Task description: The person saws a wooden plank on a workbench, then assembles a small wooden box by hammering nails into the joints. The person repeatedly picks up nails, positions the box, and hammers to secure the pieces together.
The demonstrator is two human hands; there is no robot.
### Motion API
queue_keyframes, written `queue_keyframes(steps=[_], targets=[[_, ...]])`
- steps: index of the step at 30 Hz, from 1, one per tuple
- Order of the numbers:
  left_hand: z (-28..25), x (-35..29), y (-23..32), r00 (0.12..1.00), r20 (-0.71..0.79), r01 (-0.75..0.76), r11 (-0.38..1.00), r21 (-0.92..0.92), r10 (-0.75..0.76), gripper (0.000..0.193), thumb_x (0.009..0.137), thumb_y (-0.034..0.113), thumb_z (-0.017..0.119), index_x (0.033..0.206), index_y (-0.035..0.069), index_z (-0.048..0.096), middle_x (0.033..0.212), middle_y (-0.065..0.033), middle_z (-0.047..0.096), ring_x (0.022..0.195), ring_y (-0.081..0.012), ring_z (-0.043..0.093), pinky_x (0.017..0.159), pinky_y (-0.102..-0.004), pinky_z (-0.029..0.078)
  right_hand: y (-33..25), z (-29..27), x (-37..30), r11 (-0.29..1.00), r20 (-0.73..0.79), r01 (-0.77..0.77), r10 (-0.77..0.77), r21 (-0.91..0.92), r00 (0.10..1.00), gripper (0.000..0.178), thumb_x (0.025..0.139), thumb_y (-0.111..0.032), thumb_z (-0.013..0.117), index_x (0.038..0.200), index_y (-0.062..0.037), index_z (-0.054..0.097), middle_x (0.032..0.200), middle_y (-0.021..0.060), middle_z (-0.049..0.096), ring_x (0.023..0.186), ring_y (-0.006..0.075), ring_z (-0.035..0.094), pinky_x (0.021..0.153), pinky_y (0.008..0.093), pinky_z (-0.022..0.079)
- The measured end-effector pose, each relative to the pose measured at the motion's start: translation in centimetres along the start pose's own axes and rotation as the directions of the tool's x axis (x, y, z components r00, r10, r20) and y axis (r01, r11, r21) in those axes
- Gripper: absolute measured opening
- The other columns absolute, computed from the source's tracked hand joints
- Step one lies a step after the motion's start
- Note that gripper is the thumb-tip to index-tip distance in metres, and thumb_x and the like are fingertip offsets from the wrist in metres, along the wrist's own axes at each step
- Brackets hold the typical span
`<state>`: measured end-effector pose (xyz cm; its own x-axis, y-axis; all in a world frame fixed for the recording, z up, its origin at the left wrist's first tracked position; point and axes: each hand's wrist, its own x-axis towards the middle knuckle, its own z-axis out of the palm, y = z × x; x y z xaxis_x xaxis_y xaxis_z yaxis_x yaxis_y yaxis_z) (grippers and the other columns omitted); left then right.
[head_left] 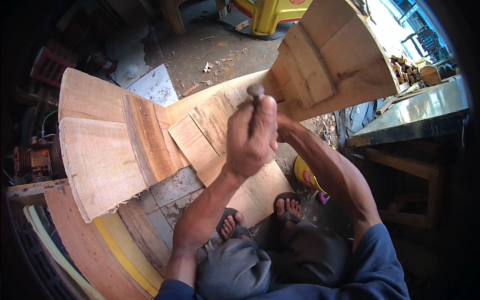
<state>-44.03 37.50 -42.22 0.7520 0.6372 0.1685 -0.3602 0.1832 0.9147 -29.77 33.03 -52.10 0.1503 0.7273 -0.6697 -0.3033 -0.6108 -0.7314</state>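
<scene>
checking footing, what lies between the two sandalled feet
The near end of a pale wooden panel shows between the left foot and right foot in the head view.

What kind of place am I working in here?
Likely a woodworking shop: large wooden panels stand before you, wood scraps litter the floor, and cut wood pieces are piled at the right.
</scene>
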Motion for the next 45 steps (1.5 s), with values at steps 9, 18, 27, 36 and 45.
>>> queue_keyframes(steps=[9,18,27,36,45], targets=[[-6.1,-10.5,-6.5,0.845,-0.464,0.385,0.905,0.181,-0.267,0.041,0.115,0.036,0.037,0.087,0.007,0.048,0.072,-0.0031,0.051,0.066,-0.0122,0.053,0.065,-0.0279,0.045,6.1,1.2,-9.3,0.905,-0.349,0.055,-0.219,-0.422,0.911,0.052,0.100,-0.022,0.060,0.143,-0.0007,0.039,0.090,0.0263,0.067,0.067,0.0371,0.070,0.061,0.0469,0.058],[-6.8,-10.8,-6.5,0.779,-0.486,0.514,0.847,0.132,-0.397,0.041,0.113,0.036,0.042,0.087,0.006,0.051,0.069,0.0003,0.051,0.063,-0.0090,0.052,0.059,-0.0262,0.045,14.8,3.2,-12.1,0.561,-0.338,-0.052,-0.420,-0.826,0.842,0.054,0.102,-0.016,0.056,0.149,-0.0090,0.032,0.101,0.0319,0.066,0.084,0.0511,0.067,0.070,0.0590,0.053],[-8.7,-10.4,-10.9,0.845,-0.407,0.419,0.902,0.102,-0.346,0.037,0.106,0.035,0.062,0.109,-0.001,0.065,0.091,-0.0057,0.068,0.083,-0.0137,0.063,0.077,-0.0274,0.051,13.4,3.5,-13.4,0.600,-0.330,0.074,-0.534,-0.796,0.779,0.043,0.102,-0.020,0.057,0.139,-0.0069,0.042,0.098,0.0318,0.067,0.087,0.0501,0.068,0.070,0.0593,0.053],[-8.2,-5.7,-16.3,0.931,-0.263,0.310,0.928,0.206,-0.252,0.034,0.104,0.033,0.065,0.117,0.002,0.070,0.113,-0.0075,0.074,0.106,-0.0154,0.067,0.088,-0.0293,0.052,14.2,2.1,-14.4,0.725,-0.411,0.091,-0.484,-0.683,0.773,0.043,0.100,-0.021,0.061,0.137,-0.0055,0.045,0.086,0.0314,0.067,0.082,0.0525,0.068,0.069,0.0554,0.053],[-10.2,-5.6,-17.1,0.954,0.099,0.196,0.841,0.504,-0.281,0.025,0.109,0.022,0.055,0.119,0.004,0.069,0.116,-0.0085,0.074,0.111,-0.0195,0.068,0.095,-0.0335,0.052,10.7,2.0,-16.0,0.760,-0.413,0.110,-0.462,-0.641,0.785,0.044,0.101,-0.022,0.062,0.139,-0.0050,0.047,0.083,0.0283,0.067,0.078,0.0496,0.070,0.066,0.0490,0.054]])
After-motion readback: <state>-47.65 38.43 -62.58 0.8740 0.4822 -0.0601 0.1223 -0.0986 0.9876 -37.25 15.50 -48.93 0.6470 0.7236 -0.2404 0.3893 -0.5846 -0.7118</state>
